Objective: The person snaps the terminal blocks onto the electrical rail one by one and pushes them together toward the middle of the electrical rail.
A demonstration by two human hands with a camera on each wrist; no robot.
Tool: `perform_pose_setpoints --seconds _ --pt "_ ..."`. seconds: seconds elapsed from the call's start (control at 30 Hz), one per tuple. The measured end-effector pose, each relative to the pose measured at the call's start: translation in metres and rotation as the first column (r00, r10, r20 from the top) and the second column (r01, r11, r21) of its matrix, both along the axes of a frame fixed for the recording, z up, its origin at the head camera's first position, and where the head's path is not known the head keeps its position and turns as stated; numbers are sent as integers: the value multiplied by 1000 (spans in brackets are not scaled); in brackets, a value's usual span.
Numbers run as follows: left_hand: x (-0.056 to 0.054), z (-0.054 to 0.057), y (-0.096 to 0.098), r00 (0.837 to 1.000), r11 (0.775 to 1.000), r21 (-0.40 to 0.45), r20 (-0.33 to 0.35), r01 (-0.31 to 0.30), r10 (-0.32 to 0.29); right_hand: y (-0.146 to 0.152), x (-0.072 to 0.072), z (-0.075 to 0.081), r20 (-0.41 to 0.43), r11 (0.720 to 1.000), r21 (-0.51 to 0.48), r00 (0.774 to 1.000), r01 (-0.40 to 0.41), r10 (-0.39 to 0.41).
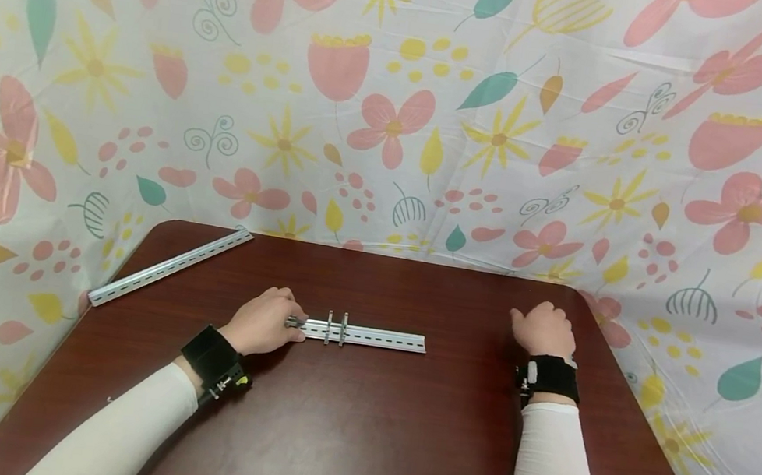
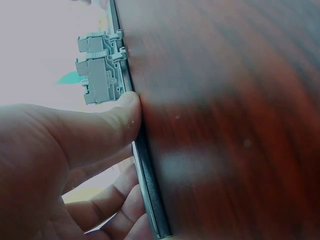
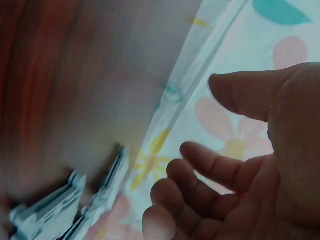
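Observation:
A slotted metal DIN rail (image 1: 383,339) lies crosswise on the table, its left end in my left hand (image 1: 265,321). In the left wrist view the thumb presses one edge of the rail (image 2: 148,185), with curled fingers on its other side. Two thin grey terminal blocks (image 2: 97,77) stand side by side on the rail, just beyond the thumb. My right hand (image 1: 545,331) is off to the right, fingers loosely curled. The right wrist view shows nothing between its thumb and fingers; blurred grey block-like parts (image 3: 50,210) appear at lower left.
A longer slotted rail (image 1: 169,268) lies slanted along the table's back left edge. The dark wooden table (image 1: 344,437) meets a flower-patterned curtain (image 1: 386,191) behind and at both sides.

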State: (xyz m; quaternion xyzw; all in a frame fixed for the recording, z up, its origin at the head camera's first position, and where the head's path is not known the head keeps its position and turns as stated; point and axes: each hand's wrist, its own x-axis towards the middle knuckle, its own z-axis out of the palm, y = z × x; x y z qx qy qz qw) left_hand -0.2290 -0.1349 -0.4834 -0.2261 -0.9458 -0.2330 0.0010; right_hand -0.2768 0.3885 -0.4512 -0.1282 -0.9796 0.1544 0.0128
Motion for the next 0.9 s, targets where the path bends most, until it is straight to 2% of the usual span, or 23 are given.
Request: perform_pose_setpoints --seconds 0.2,0.53,0.9 --pt "-1 -1 -1 1000 1000 -1 0 -1 1 10 6 1 77 996 -11 993 88 -87" --pt "-1 -1 -1 1000 1000 -4 10 -5 5 25 6 -14 71 985 -26 983 172 -169" --pt "-1 -1 -1 1000 1000 -1 0 0 0 32 6 -17 141 984 -23 975 178 -173"
